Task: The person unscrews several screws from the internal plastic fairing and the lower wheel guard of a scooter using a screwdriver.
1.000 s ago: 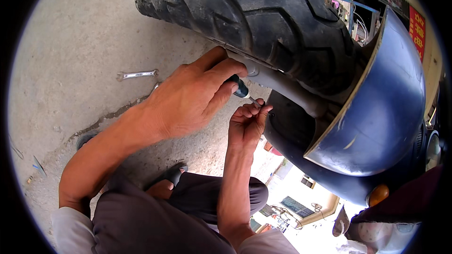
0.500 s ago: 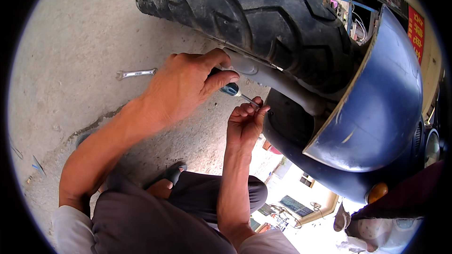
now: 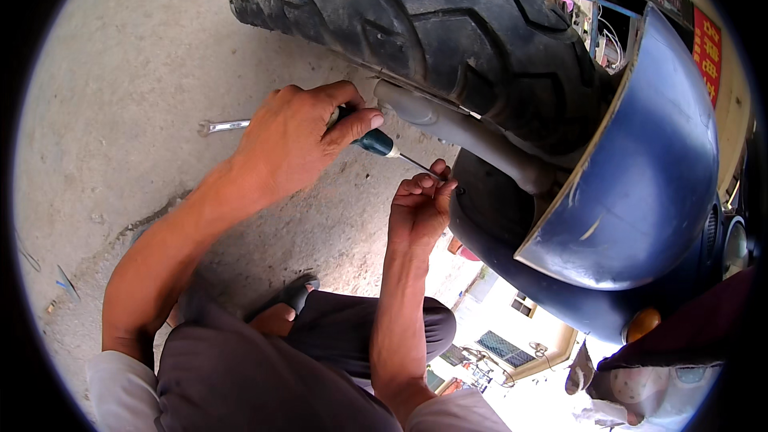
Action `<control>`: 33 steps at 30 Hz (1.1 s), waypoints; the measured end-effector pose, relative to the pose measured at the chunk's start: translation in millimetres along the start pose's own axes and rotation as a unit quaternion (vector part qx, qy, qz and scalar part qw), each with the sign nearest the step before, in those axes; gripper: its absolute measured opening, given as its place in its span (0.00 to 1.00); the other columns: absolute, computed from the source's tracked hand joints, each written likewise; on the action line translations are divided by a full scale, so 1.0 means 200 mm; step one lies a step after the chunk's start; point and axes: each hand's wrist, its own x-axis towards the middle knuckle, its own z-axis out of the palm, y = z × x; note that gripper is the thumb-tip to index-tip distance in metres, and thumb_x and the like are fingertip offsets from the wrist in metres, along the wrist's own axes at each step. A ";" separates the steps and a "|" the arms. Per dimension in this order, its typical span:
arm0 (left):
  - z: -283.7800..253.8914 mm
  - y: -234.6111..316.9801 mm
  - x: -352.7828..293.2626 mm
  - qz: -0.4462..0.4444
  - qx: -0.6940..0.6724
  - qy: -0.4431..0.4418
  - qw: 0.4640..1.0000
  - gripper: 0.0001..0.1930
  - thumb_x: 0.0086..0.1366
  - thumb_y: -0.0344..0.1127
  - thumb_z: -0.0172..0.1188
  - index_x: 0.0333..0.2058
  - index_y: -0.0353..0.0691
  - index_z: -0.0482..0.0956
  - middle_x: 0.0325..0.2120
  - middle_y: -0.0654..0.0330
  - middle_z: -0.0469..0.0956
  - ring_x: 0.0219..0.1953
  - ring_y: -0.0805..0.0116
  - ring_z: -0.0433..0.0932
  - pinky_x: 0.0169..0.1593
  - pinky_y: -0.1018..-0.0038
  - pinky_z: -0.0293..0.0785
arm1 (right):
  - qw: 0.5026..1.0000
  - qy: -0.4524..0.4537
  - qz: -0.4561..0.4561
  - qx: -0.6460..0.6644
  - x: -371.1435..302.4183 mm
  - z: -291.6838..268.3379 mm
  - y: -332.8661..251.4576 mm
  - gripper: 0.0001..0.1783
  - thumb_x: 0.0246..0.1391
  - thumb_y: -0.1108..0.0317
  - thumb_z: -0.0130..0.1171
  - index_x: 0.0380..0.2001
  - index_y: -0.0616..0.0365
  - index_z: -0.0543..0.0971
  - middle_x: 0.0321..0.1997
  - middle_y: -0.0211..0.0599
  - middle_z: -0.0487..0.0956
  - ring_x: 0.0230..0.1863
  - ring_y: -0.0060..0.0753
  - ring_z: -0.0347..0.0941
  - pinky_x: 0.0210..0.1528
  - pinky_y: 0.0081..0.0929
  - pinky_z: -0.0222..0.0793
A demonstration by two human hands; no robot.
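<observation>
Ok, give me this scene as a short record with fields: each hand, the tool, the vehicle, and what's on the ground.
left hand: wrapped around the handle of the screwdriver, thumb along it
right hand: fingertips pinched at the screwdriver's thin shaft near its tip
screwdriver: dark blue-green handle, shaft pointing toward the underside of the mudguard
tyre: black, deep tread, above the hands
mudguard: dark blue, curved, right of the hands
wrench: metal, lying on the concrete ground behind the left hand

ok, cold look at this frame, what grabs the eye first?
The big black treaded rubber tyre fills the top, with the glossy blue scooter mudguard curving at right. Below the tyre, the left hand grips a dark-handled screwdriver, its thin shaft meeting the pinched fingers of the right hand.
</observation>
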 end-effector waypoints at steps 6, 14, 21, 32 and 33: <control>0.11 -0.11 -0.02 0.062 -0.098 0.046 0.992 0.08 0.68 0.29 0.58 0.45 0.40 0.79 0.34 0.48 0.80 0.30 0.66 0.77 0.30 0.69 0.68 | 0.999 0.047 -0.002 -0.010 0.06 -0.08 -0.05 0.12 0.65 0.60 0.59 0.43 0.58 0.77 0.38 0.28 0.81 0.33 0.20 0.76 0.36 0.17 0.73; 0.02 -0.01 0.01 -0.041 -0.007 -0.062 0.997 0.10 0.70 0.35 0.57 0.45 0.38 0.79 0.39 0.53 0.80 0.30 0.64 0.79 0.30 0.65 0.70 | 0.998 0.059 0.014 -0.030 0.03 -0.11 -0.06 0.14 0.63 0.55 0.61 0.40 0.56 0.78 0.36 0.26 0.81 0.31 0.19 0.75 0.33 0.18 0.72; 0.18 -0.17 0.01 0.191 -0.115 0.177 0.958 0.15 0.72 0.43 0.58 0.43 0.36 0.78 0.23 0.54 0.78 0.22 0.59 0.77 0.29 0.62 0.69 | 0.680 0.214 0.295 0.636 0.07 -0.04 -0.25 0.15 0.62 0.60 0.59 0.46 0.58 0.79 0.45 0.35 0.84 0.40 0.30 0.79 0.41 0.31 0.74; 0.15 -0.16 0.00 0.153 -0.094 0.119 0.977 0.09 0.73 0.34 0.52 0.43 0.35 0.75 0.25 0.52 0.75 0.25 0.61 0.76 0.33 0.63 0.70 | 0.800 0.161 0.203 0.542 0.15 -0.19 -0.25 0.20 0.62 0.59 0.55 0.49 0.62 0.78 0.45 0.42 0.82 0.45 0.40 0.76 0.47 0.38 0.72; 0.16 -0.16 0.01 0.152 -0.094 0.117 0.977 0.09 0.73 0.34 0.52 0.43 0.35 0.75 0.25 0.52 0.75 0.25 0.61 0.76 0.33 0.63 0.70 | 0.892 0.123 0.137 0.413 0.13 -0.17 -0.20 0.20 0.64 0.57 0.52 0.48 0.63 0.78 0.45 0.42 0.82 0.44 0.40 0.76 0.47 0.39 0.72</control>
